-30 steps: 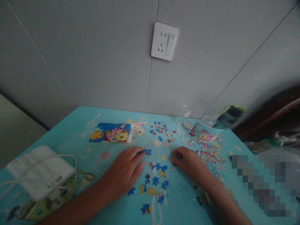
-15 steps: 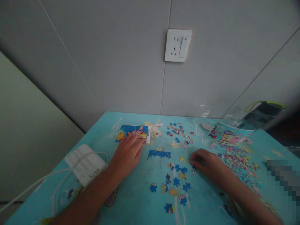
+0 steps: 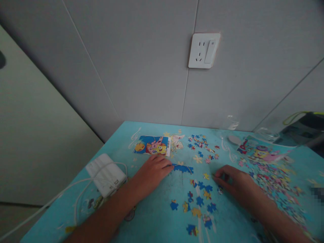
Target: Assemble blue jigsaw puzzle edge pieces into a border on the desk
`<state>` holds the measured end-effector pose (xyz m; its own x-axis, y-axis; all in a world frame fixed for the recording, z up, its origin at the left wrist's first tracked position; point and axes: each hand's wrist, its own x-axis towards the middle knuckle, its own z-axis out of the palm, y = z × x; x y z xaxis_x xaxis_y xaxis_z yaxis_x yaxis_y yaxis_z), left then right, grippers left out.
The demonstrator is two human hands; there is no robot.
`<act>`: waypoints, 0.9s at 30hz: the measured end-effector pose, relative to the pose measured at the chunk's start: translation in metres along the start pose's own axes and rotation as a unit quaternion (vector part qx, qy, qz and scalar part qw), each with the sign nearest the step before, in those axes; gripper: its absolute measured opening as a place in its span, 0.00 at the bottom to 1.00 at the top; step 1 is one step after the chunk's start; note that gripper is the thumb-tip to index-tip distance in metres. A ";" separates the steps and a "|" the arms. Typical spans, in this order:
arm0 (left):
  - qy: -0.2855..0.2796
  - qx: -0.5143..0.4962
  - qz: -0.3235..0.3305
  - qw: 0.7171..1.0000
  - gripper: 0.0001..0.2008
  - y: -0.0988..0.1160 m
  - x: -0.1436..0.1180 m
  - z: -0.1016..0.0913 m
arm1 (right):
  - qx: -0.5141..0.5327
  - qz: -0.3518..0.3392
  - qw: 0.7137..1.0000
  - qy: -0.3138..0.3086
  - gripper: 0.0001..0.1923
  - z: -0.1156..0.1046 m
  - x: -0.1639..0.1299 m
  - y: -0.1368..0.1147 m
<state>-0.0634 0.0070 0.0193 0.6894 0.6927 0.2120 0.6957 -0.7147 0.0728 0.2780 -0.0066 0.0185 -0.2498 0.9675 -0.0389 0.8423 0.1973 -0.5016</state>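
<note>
My left hand (image 3: pixel 157 169) lies palm down with its fingers stretched out, the fingertips at the left end of a joined blue puzzle strip (image 3: pixel 183 168). The strip's left end is partly hidden under them. Behind this hand rests the reference picture card (image 3: pixel 152 145), a cartoon print with a blue background. My right hand (image 3: pixel 233 180) is closed in a pinch near the tabletop, with a small puzzle piece (image 3: pixel 214 176) just showing at its fingertips. A yellow puzzle piece (image 3: pixel 206 176) sits to its left. Several loose blue and yellow pieces (image 3: pixel 199 201) are spread nearer to me.
A small group of pieces (image 3: pixel 198 140) lies at the back. On the right are a large pile of pieces (image 3: pixel 275 182), a second picture sheet (image 3: pixel 265 152) and a round lid (image 3: pixel 234 140). A white power strip (image 3: pixel 105 173) with cables stands left, beside my left forearm.
My left hand has moved from the picture card to the right and nearer, onto the blue strip. My right hand keeps its pinch in about the same place. The view has turned slightly left.
</note>
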 end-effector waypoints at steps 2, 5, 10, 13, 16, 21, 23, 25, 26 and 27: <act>-0.007 0.001 -0.005 1.000 0.15 0.000 0.000 0.000 | -0.003 -0.005 1.000 -0.010 0.06 0.000 -0.001 -0.002; -0.011 -0.001 -0.009 1.000 0.15 0.001 0.000 0.001 | -0.007 -0.011 1.000 -0.010 0.07 -0.001 -0.001 -0.005; -0.013 -0.009 -0.011 1.000 0.14 -0.001 0.001 0.008 | -0.003 -0.020 1.000 0.008 0.07 -0.002 -0.001 -0.008; -0.017 -0.017 -0.009 1.000 0.15 -0.005 0.000 0.014 | -0.005 -0.027 1.000 0.010 0.08 -0.003 -0.001 -0.009; -0.008 -0.033 -0.008 0.999 0.17 -0.010 -0.001 0.018 | -0.009 -0.034 0.999 0.011 0.08 -0.005 -0.001 -0.010; 0.003 -0.047 -0.007 0.999 0.20 -0.015 -0.005 0.024 | -0.003 -0.040 0.999 0.015 0.09 -0.006 -0.001 -0.011; 0.012 -0.056 -0.005 0.998 0.20 -0.016 -0.005 0.026 | -0.003 -0.040 0.999 0.017 0.09 -0.005 -0.001 -0.010; 0.013 -0.058 -0.003 0.998 0.20 -0.017 -0.005 0.026 | -0.007 -0.043 0.999 0.017 0.09 -0.005 -0.001 -0.009; 0.011 -0.058 -0.004 0.998 0.20 -0.018 -0.005 0.026 | -0.009 -0.046 0.999 0.016 0.09 -0.005 -0.001 -0.008; 0.008 -0.056 -0.004 0.998 0.20 -0.017 -0.005 0.026 | -0.010 -0.046 0.999 0.017 0.08 -0.005 -0.002 -0.008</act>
<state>-0.0739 0.0184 -0.0082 0.6800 0.6976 0.2258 0.6739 -0.7159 0.1825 0.2739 -0.0089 0.0270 -0.3113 0.9496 0.0362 0.8256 0.2891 -0.4845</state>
